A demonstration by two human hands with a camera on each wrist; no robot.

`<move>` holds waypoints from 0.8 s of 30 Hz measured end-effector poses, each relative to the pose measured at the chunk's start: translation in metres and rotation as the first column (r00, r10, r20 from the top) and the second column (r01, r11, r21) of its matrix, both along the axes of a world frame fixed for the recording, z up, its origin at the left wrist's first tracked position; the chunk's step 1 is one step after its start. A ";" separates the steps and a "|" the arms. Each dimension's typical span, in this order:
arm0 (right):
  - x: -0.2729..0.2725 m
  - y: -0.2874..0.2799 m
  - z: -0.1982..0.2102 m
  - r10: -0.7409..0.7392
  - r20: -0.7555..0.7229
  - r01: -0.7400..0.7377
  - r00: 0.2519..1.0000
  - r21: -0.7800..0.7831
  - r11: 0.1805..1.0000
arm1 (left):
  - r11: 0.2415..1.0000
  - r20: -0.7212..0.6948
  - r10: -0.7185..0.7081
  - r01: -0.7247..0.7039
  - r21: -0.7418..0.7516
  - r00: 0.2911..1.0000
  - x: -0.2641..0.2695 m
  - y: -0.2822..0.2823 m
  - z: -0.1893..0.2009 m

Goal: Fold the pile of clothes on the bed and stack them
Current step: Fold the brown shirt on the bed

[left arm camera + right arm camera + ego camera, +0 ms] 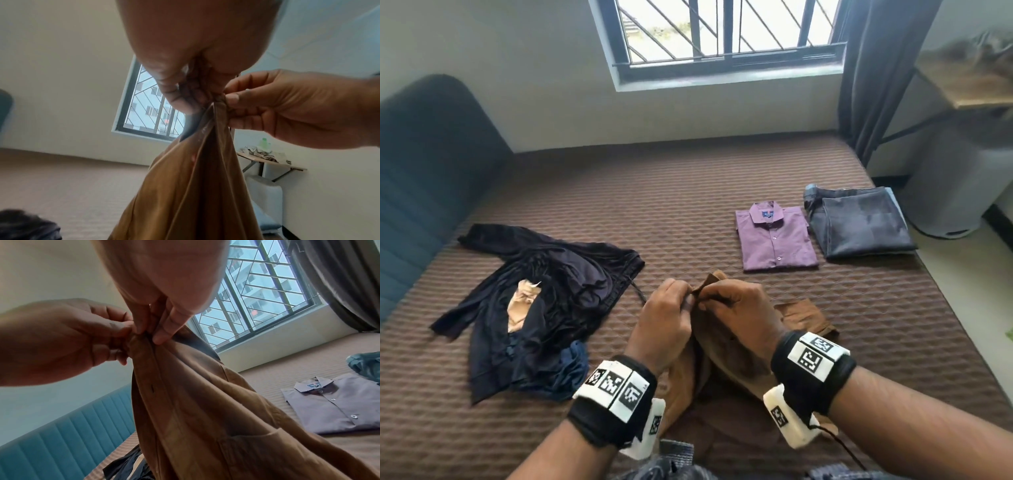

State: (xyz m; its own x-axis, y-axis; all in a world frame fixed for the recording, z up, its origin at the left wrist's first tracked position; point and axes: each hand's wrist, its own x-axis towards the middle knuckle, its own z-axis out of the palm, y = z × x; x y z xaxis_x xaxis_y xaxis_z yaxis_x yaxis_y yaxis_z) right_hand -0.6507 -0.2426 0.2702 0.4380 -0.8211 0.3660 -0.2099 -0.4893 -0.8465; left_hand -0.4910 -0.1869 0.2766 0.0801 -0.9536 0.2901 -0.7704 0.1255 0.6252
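Wrists: banded in black straps with white coded tags, nearest the camera, both raised over the near edge of the bed (688,192).
Bed: brown quilted cover, wall and barred window (722,31) at the far side, teal headboard (424,178) on the left, grey curtain (883,68) at far right.
Dark pile (534,294): unfolded black and navy clothes with a tan piece among them, lying left of the hands, apart from them.
Brown shirt (726,346): lifted at centre near, its top bunched between both hands, the rest hanging down onto the bed; it hides the bed just beneath the hands.
Grey trousers (859,222): folded flat at far right, just beside the purple shirt.
Purple shirt (775,236): folded, collar toward the window, beyond the hands on the right.
Left hand (666,315): fingers curled, pinching the brown shirt's top edge.
Right hand (736,308): thumb and fingers pinching the same bunched edge, touching the left hand's fingertips.
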 end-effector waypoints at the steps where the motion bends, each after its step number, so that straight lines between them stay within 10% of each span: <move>1: 0.002 0.001 -0.001 -0.003 0.006 0.003 1.000 0.000 1.000 | 0.997 -0.095 -0.020 0.027 0.072 0.995 0.005 -0.001 0.000; 4: 0.007 0.003 -0.001 0.021 0.033 -0.023 0.999 0.053 0.998 | 0.914 -0.693 0.053 0.245 0.324 0.719 0.021 -0.001 0.011; 6: 0.011 0.005 0.000 0.048 0.018 -0.048 0.999 0.053 0.997 | 0.864 -0.818 0.112 0.352 0.361 0.564 0.034 -0.001 0.016; 16: 0.036 0.005 0.011 0.012 0.009 -0.015 1.000 0.360 0.933 | 0.969 -0.724 0.171 0.019 0.247 0.668 0.032 -0.011 0.003; 22: 0.058 0.014 0.000 -0.207 0.222 -0.013 0.953 0.712 0.702 | 0.938 -0.874 0.301 0.045 0.343 0.382 0.028 -0.012 -0.008; 24: 0.060 0.012 -0.004 -0.160 0.150 0.016 0.976 0.681 0.732 | 0.935 -0.841 0.286 0.056 0.349 0.458 0.035 -0.014 -0.016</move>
State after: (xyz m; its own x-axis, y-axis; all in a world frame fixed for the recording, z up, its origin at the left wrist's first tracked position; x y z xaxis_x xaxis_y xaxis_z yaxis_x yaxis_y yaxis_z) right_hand -0.5904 -0.2303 0.2663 0.3343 -0.9136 -0.2314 -0.0270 0.2361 -0.9713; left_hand -0.4564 -0.2014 0.2602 0.2407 -0.9292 -0.2805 0.2085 -0.2328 0.9499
